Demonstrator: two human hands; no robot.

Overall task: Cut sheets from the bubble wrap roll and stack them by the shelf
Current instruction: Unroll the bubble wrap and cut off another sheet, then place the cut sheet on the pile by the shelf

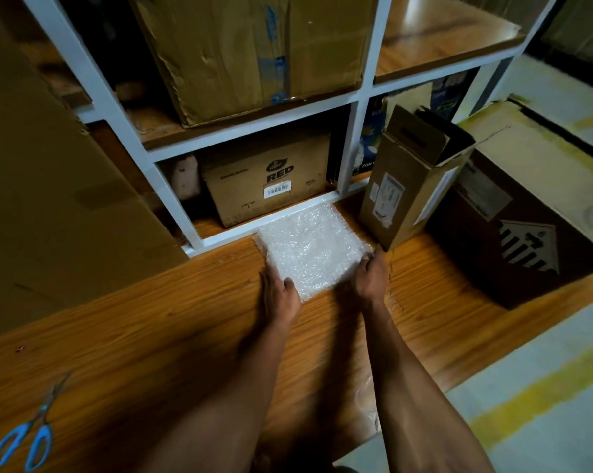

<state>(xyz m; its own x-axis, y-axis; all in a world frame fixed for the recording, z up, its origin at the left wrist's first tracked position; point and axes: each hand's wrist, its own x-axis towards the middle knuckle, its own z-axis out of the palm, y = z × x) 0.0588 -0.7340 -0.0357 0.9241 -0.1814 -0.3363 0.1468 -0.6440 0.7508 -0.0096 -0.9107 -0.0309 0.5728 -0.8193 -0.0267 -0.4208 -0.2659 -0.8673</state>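
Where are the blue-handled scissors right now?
In the head view, the blue-handled scissors lie on the wooden floor at lower left, apart from both hands and the bubble wrap stack.

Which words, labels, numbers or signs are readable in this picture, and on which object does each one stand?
"RED": printed on the brown box on the lowest shelf; the logo above it and the small print are blurred.
Barcode label on the same box: digits too small to read.
"FOR": on a dark blue package behind the shelf post, cut off.
Stickers on the open tall carton: unreadable.
Label and arrow-shaped sign on the large dark box: blurred.
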